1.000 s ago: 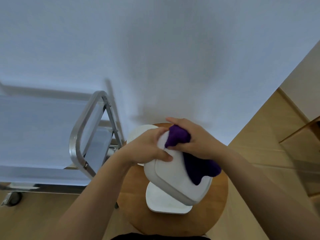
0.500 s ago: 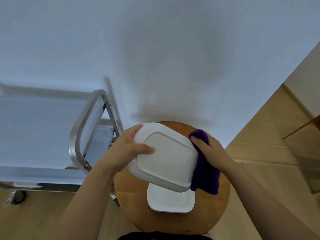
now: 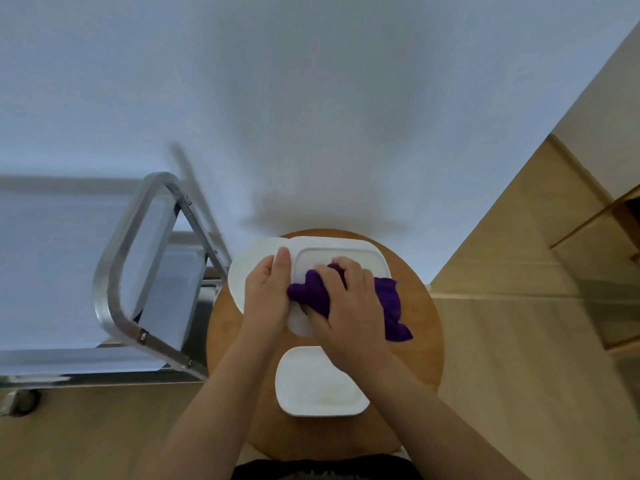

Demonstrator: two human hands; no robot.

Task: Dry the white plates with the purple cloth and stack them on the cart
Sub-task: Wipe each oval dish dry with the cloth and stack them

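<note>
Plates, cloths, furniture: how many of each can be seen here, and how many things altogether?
Plates: 3, one held, one behind it, one nearer the person
Cloth: 1
Stool: 1
Cart: 1
Hands: 2, left and right
Total: 8

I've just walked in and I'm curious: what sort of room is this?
Probably a kitchen or dining service area, though little shows. A steel cart stands by a round wooden table holding white plates, and the right hand wipes one with a purple cloth.
</note>
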